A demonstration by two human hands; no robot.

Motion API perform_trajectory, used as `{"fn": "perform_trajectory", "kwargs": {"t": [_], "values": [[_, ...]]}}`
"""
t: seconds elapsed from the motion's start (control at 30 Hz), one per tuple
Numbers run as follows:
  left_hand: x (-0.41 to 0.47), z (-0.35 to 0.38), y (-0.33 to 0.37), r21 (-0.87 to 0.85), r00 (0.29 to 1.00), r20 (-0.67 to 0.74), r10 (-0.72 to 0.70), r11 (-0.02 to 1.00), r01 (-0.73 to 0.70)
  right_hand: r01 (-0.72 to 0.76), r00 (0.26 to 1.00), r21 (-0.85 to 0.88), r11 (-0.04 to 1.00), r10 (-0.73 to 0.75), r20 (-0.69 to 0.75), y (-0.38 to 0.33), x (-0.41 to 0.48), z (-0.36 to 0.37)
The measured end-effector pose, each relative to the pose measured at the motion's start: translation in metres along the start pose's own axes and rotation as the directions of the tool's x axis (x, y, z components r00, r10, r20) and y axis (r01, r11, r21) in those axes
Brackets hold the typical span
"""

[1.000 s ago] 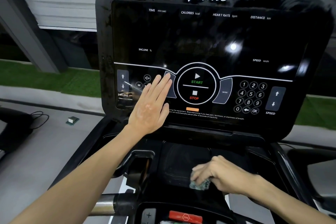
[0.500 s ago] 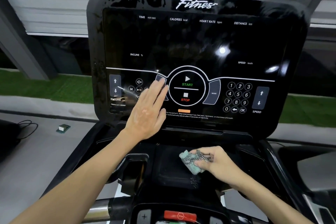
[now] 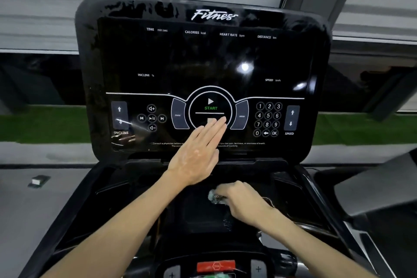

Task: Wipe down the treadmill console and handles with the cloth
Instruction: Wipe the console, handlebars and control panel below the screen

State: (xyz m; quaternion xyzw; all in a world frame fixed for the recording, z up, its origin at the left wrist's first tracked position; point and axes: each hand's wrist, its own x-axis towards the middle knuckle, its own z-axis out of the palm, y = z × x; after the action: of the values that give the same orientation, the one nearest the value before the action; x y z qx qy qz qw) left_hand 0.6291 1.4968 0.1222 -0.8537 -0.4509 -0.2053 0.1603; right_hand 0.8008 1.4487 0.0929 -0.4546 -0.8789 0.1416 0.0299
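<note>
Pressing a bunched, pale speckled cloth [image 3: 214, 197] into the matte black tray [image 3: 198, 216] below the display, the right hand [image 3: 244, 204] grips it with curled fingers, while the left hand [image 3: 197, 154] lies flat, fingers straight, on the glossy console [image 3: 209, 58] over the stop button. Wet streaks [image 3: 123, 139] beside the INCLINE keys [image 3: 119, 115] suggest the panel is only partly wiped. The handles, out of view here, are probably yet to do.

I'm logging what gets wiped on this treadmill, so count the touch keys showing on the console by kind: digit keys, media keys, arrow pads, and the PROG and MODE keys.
Digit keys: 10
Media keys: 5
Arrow pads: 2
PROG and MODE keys: 2
Total: 19
The left hand hides part of the console centre, not counted.
</note>
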Motion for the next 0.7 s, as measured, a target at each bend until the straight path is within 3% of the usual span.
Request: {"fn": "perform_trajectory", "kwargs": {"t": [0.13, 0.3, 0.5, 0.63, 0.7], "values": [[-0.002, -0.002, -0.002, -0.048, 1.000, -0.008, 0.003, 0.999, -0.003, -0.100, 0.985, -0.070, 0.993, 0.109, 0.136, -0.013, -0.007, -0.005], [-0.002, -0.001, -0.002, -0.072, 1.000, -0.009, 0.022, 0.997, -0.022, -0.239, 0.964, 0.272, 0.932, 0.194, 0.183, -0.020, -0.014, -0.001], [-0.002, 0.001, -0.004, -0.121, 0.999, -0.024, 0.037, 0.992, -0.040, -0.300, 0.953, 0.482, 0.823, 0.231, 0.198, -0.054, 0.010, 0.011], [-0.002, 0.002, -0.006, -0.176, 0.999, -0.014, 0.037, 0.984, -0.038, -0.433, 0.899, 0.533, 0.727, 0.307, 0.312, -0.070, 0.029, 0.016], [-0.002, 0.002, -0.006, -0.184, 0.999, -0.013, 0.040, 0.982, -0.042, -0.519, 0.853, 0.590, 0.619, 0.336, 0.399, -0.063, 0.032, 0.018]]}}
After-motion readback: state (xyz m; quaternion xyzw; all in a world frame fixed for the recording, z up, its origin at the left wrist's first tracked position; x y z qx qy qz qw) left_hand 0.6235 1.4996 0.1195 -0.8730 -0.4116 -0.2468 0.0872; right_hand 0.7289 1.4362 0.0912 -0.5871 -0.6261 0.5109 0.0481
